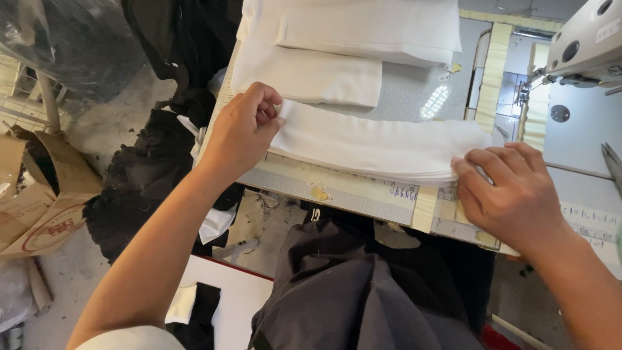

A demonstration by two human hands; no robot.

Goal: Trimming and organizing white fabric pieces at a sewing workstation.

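White fabric strips [376,146], stacked in a long, slightly curved pile, lie across the near edge of the worktop [343,188], and I have both hands on them. My left hand [243,129] is curled shut around the pile's left end, thumb on top, its fingers [267,98] folded over the cloth. My right hand [508,188] lies flat on the pile's right end, its fingers [483,162] spread and pressing the layered edges down rather than clasping them. Just beyond the pile rest two more folded white pieces [308,74], one partly over the other. A sewing machine [583,45] stands at the far right of the worktop. Dark cloth [363,291] covers my lap below the worktop's edge. On the floor to my left sit a cardboard box [39,214] and a heap of black fabric [139,188].
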